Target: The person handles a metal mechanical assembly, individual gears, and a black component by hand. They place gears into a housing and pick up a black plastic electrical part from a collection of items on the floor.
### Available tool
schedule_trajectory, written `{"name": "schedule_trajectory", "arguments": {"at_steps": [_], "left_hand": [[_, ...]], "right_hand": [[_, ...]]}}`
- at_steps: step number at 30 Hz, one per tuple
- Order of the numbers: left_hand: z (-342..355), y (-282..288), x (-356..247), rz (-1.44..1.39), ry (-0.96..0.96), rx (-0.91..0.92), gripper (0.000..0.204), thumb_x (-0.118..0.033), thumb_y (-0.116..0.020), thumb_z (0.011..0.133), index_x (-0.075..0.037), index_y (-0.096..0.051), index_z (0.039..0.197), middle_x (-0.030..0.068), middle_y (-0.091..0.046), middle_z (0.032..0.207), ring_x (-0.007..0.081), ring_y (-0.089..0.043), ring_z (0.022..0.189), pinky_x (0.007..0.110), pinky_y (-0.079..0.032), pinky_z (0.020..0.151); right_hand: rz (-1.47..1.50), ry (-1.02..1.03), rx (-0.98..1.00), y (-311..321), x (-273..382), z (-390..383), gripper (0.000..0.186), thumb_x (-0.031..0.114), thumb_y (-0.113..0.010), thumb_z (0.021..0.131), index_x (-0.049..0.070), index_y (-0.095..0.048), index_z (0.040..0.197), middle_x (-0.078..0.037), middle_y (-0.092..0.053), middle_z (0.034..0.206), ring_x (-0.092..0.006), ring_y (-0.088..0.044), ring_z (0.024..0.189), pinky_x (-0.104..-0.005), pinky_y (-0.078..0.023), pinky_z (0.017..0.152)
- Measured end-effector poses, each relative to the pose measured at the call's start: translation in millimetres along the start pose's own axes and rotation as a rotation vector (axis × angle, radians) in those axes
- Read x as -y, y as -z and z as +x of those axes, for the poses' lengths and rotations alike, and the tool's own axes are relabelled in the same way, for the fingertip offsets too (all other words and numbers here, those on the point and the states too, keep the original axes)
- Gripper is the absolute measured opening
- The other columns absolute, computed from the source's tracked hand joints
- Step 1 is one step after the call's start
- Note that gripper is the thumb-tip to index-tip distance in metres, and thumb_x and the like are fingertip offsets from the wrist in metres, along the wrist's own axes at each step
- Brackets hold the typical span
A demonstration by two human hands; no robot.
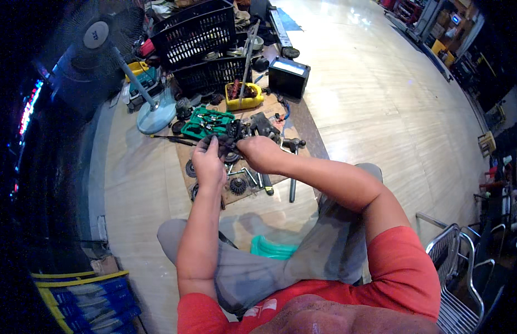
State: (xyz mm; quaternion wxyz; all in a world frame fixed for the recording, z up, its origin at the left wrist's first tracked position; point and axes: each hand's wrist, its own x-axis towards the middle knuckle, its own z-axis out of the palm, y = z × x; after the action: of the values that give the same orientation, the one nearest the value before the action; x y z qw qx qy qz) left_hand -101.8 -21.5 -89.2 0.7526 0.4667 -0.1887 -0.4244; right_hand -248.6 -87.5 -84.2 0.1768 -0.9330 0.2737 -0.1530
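My left hand [210, 157] grips a dark, greasy metal part [229, 143], thumb raised along its side. Just right of it, my right hand [258, 152] is curled at the same part; what its fingertips pinch is hidden. Around them on a cardboard sheet [311, 167] lie a green tool case [205, 119], dark gears [238, 186], bright L-shaped wrenches [248, 175], a tool with a yellow-tipped handle [268, 186] and a long dark-handled tool [293, 186]. A yellow container [244, 103] with dark reddish contents stands behind.
A standing fan [156, 116] is at the left, black crates [194, 39] and a battery [289, 80] at the back. My crossed legs surround a green object [269, 249]. A metal chair [447, 278] stands right, a blue-yellow item [86, 300] lower left. Pale flooring [392, 100] extends rightward.
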Motion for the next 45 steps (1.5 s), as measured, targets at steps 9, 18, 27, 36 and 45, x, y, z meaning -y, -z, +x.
{"name": "schedule_trajectory", "arguments": {"at_steps": [9,18,27,36,45], "left_hand": [[0.6,4.5,-2.0,-0.030,-0.044,0.001,0.007,-0.007,-0.056,0.097,-0.003,-0.061,0.100,0.0041,-0.066,0.088,0.0119,-0.064,0.072,0.024,-0.051,0.060],[3.8,6.2,0.3,-0.052,-0.081,0.048,0.008,-0.007,-0.056,0.096,-0.003,-0.061,0.102,0.0040,-0.066,0.090,0.0130,-0.064,0.073,0.025,-0.052,0.060],[6.9,8.1,-1.5,-0.095,0.015,-0.044,0.012,-0.006,-0.055,0.096,-0.001,-0.058,0.107,0.0100,-0.067,0.097,0.0214,-0.068,0.082,0.035,-0.057,0.070],[1.4,0.2,-13.6,-0.124,-0.009,-0.037,0.009,-0.007,-0.056,0.096,-0.003,-0.058,0.104,0.0095,-0.067,0.096,0.0197,-0.068,0.082,0.033,-0.057,0.070],[2.8,7.0,-13.9,-0.171,0.002,0.049,0.011,-0.008,-0.059,0.095,-0.004,-0.060,0.106,0.0094,-0.067,0.099,0.0222,-0.067,0.086,0.037,-0.057,0.076]], "right_hand": [[0.074,0.054,-0.059,-3.9,1.5,3.6,0.012,0.015,-0.057,0.086,0.004,-0.060,0.085,-0.019,-0.064,0.081,-0.0389,-0.063,0.082,-0.0501,-0.048,0.071],[0.098,-0.005,-0.025,-1.3,7.3,5.9,0.013,0.013,-0.057,0.083,0.003,-0.065,0.085,-0.021,-0.067,0.085,-0.0415,-0.063,0.083,-0.0506,-0.050,0.073],[0.659,-0.193,0.192,17.7,-8.2,11.5,0.025,0.021,-0.062,0.091,-0.002,-0.068,0.099,-0.009,-0.065,0.073,-0.0147,-0.056,0.064,-0.0332,-0.047,0.062],[0.755,-0.254,0.166,20.1,-0.1,8.6,0.024,0.020,-0.061,0.095,-0.002,-0.069,0.099,0.003,-0.058,0.070,-0.0062,-0.047,0.064,-0.0267,-0.042,0.058],[0.671,-0.148,0.066,8.7,-1.3,10.8,0.030,0.025,-0.061,0.093,-0.004,-0.064,0.088,-0.008,-0.056,0.063,-0.0147,-0.050,0.060,-0.0347,-0.044,0.058]]}}
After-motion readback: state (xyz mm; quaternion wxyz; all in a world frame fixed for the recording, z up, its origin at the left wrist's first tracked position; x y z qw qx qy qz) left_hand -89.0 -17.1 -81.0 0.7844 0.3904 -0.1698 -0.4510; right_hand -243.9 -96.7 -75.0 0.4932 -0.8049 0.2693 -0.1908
